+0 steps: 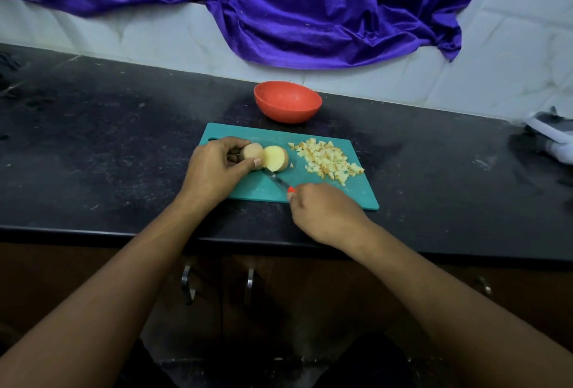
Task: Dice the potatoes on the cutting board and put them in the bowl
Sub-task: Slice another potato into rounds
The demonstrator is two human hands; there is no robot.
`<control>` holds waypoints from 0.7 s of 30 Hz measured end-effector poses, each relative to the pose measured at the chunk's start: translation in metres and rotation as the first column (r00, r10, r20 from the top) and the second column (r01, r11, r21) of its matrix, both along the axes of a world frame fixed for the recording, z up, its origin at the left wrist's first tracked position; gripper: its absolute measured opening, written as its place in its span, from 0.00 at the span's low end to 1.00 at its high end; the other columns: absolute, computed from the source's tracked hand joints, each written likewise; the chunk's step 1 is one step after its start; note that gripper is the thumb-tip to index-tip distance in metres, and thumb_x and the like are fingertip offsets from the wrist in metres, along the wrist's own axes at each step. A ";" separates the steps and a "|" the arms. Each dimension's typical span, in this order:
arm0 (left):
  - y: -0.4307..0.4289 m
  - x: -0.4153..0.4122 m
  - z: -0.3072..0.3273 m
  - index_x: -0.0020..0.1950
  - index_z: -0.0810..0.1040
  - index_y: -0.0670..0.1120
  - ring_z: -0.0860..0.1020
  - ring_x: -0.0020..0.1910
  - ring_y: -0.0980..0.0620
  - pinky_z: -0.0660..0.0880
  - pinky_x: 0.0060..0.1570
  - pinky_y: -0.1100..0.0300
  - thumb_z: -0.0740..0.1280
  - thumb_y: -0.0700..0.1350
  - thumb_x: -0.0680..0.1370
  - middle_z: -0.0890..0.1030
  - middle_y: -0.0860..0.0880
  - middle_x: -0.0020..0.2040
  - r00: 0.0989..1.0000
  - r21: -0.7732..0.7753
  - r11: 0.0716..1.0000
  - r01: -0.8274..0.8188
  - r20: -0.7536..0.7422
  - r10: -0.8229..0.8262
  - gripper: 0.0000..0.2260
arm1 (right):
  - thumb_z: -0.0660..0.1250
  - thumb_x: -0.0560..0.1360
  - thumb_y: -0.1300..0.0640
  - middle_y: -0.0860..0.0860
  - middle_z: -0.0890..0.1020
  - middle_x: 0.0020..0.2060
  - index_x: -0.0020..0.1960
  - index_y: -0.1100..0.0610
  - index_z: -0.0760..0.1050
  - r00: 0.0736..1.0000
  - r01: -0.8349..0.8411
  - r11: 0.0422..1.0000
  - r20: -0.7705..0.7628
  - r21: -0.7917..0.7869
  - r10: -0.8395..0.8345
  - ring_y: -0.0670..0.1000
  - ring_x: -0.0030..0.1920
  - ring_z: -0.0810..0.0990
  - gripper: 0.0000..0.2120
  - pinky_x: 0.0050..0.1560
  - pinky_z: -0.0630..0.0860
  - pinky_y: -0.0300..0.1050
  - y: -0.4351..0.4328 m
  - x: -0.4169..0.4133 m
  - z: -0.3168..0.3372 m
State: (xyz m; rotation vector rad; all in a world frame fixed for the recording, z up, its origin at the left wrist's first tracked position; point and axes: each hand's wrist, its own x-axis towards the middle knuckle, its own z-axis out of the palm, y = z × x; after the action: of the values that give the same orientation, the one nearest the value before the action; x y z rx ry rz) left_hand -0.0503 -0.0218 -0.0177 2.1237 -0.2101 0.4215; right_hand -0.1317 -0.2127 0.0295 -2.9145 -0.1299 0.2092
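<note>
A potato (252, 152) lies on the teal cutting board (313, 184), and a cut slice (275, 158) with a pale yellow face leans against its right end. My left hand (214, 167) grips the potato from the left with curled fingers and thumb. My right hand (325, 214) holds a knife (277, 181) by its orange handle; the blade points up-left and sits between the potato and the slice. A heap of diced potato (327, 160) covers the board's right part. The red bowl (287, 102) stands behind the board, and I see nothing in it.
The board lies on a black stone counter (108, 146) with its front edge near my forearms. A purple cloth (294, 15) hangs over the tiled wall behind. A white and grey object (552, 136) lies at the far right. Cabinet handles (249, 282) show below the counter.
</note>
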 end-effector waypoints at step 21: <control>0.000 0.022 0.008 0.62 0.84 0.52 0.80 0.46 0.60 0.78 0.53 0.61 0.78 0.50 0.73 0.85 0.56 0.50 0.997 -0.029 0.999 -0.027 -0.070 0.025 0.18 | 0.56 0.86 0.45 0.45 0.74 0.30 0.40 0.46 0.67 0.843 -0.091 0.910 0.518 0.404 -0.146 0.46 0.30 0.73 0.16 0.30 0.62 0.45 -0.021 0.042 -0.043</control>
State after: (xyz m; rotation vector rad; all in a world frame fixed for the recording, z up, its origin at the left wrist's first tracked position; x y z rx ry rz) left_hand -0.0284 -0.0217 -0.0102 2.1097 -0.1353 0.3637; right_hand -0.0894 -0.2336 -0.0136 -2.4569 -0.1913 -0.5893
